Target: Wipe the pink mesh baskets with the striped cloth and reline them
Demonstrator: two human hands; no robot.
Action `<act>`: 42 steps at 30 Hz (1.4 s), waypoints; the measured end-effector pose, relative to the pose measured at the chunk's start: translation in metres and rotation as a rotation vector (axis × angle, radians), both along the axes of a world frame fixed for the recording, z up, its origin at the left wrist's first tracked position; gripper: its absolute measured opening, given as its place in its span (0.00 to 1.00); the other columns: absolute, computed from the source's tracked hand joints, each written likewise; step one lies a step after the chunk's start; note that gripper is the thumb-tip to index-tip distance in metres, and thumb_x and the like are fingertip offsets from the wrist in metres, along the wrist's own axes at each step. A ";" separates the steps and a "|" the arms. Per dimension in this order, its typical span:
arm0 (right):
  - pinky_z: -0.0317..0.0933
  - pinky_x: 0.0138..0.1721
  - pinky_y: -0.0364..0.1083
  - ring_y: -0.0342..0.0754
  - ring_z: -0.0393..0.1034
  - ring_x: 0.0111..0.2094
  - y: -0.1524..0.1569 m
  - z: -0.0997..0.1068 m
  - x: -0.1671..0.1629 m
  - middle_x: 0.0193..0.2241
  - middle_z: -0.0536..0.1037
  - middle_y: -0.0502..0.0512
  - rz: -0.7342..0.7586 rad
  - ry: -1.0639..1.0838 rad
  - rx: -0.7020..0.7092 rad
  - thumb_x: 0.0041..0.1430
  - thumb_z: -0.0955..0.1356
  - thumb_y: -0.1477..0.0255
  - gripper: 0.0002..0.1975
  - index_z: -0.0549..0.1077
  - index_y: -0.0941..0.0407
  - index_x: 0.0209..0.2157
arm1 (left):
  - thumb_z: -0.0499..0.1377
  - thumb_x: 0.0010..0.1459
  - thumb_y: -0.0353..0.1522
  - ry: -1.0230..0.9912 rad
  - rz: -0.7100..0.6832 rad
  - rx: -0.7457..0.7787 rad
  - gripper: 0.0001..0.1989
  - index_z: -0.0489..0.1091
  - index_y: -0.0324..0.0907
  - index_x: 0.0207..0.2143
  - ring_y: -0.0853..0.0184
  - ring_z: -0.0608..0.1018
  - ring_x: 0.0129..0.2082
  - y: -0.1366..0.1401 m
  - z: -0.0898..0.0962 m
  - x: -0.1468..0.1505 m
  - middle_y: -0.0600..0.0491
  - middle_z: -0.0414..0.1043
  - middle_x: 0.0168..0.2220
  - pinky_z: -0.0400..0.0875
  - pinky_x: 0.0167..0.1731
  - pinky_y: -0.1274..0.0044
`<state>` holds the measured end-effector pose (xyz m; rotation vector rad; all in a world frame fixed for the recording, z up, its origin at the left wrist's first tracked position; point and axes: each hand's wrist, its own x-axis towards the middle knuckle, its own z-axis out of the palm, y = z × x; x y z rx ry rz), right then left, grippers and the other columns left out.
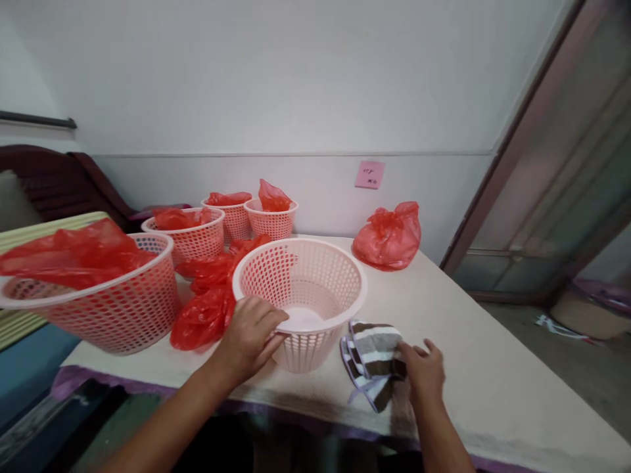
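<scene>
The empty basket (pixel 300 295), round, pale pink plastic pierced all over with small holes, stands on the cloth-covered table (pixel 493 387) near its front edge. The left hand (pixel 251 338) grips the basket's near rim, fingers curled over the lip and into the bowl. Just right of the basket lies a folded cloth (pixel 369 361), soft and striped brown and white with a pale trim; the right hand (pixel 424 371) rests on it, fingers closed loosely on its edge. Left of the basket, crumpled glossy red bags (pixel 204 309) lie against its wall. Farther left and behind stand more perforated baskets (pixel 128 302) holding red bags. Behind the basket to the right sits a knotted, bulging red bag (pixel 389 238).
</scene>
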<state>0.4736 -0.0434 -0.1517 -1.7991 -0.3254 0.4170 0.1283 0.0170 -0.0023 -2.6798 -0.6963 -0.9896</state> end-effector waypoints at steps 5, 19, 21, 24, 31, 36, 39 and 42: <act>0.61 0.49 0.54 0.59 0.70 0.45 -0.005 0.010 -0.007 0.45 0.74 0.64 -0.054 -0.354 -0.040 0.46 0.64 0.60 0.31 0.69 0.60 0.51 | 0.57 0.59 0.29 -0.068 0.026 -0.034 0.08 0.68 0.40 0.42 0.61 0.69 0.37 -0.003 -0.001 0.009 0.50 0.74 0.35 0.62 0.38 0.66; 0.64 0.42 0.58 0.65 0.71 0.42 0.023 -0.008 -0.022 0.39 0.76 0.66 0.325 -0.539 -0.333 0.42 0.61 0.57 0.25 0.74 0.56 0.39 | 0.57 0.58 0.27 -0.552 0.139 -0.116 0.15 0.65 0.43 0.48 0.62 0.71 0.50 -0.022 -0.045 -0.035 0.46 0.68 0.47 0.69 0.50 0.65; 0.63 0.45 0.58 0.64 0.70 0.44 0.017 0.007 -0.031 0.43 0.75 0.67 0.208 -0.549 -0.284 0.46 0.59 0.59 0.25 0.73 0.56 0.42 | 0.55 0.61 0.30 -0.562 0.315 -0.258 0.09 0.67 0.44 0.45 0.63 0.72 0.50 -0.014 -0.068 -0.059 0.47 0.69 0.46 0.70 0.50 0.65; 0.61 0.49 0.57 0.63 0.70 0.45 0.014 0.020 -0.047 0.43 0.76 0.63 0.169 -0.480 -0.180 0.46 0.60 0.60 0.22 0.73 0.55 0.41 | 0.55 0.60 0.33 -0.540 0.503 -0.334 0.09 0.68 0.44 0.43 0.61 0.73 0.49 0.006 -0.104 -0.099 0.47 0.68 0.45 0.71 0.50 0.63; 0.63 0.41 0.54 0.59 0.72 0.37 0.023 0.014 -0.066 0.35 0.79 0.58 0.236 -0.353 -0.073 0.44 0.63 0.55 0.23 0.74 0.54 0.37 | 0.61 0.50 0.35 -0.474 0.690 -0.414 0.18 0.71 0.42 0.45 0.48 0.67 0.54 0.033 -0.159 -0.158 0.41 0.65 0.53 0.63 0.54 0.51; 0.63 0.35 0.52 0.56 0.72 0.32 0.024 0.007 -0.072 0.32 0.80 0.56 0.271 -0.379 -0.055 0.46 0.63 0.55 0.21 0.76 0.53 0.36 | 0.57 0.52 0.36 -0.529 0.713 -0.490 0.08 0.72 0.43 0.32 0.53 0.73 0.45 0.048 -0.166 -0.171 0.45 0.71 0.41 0.67 0.50 0.59; 0.62 0.33 0.51 0.55 0.72 0.32 0.024 0.000 -0.072 0.32 0.80 0.56 0.274 -0.382 -0.089 0.46 0.63 0.53 0.23 0.76 0.53 0.37 | 0.52 0.56 0.39 -0.637 0.742 -0.520 0.10 0.69 0.44 0.32 0.59 0.75 0.36 0.054 -0.157 -0.177 0.50 0.71 0.32 0.70 0.41 0.66; 0.62 0.34 0.51 0.56 0.72 0.33 0.024 -0.005 -0.073 0.34 0.80 0.56 0.282 -0.363 -0.081 0.46 0.63 0.52 0.24 0.75 0.53 0.38 | 0.51 0.57 0.41 -0.776 0.796 -0.519 0.11 0.66 0.44 0.30 0.62 0.73 0.30 0.055 -0.141 -0.180 0.54 0.70 0.28 0.69 0.35 0.71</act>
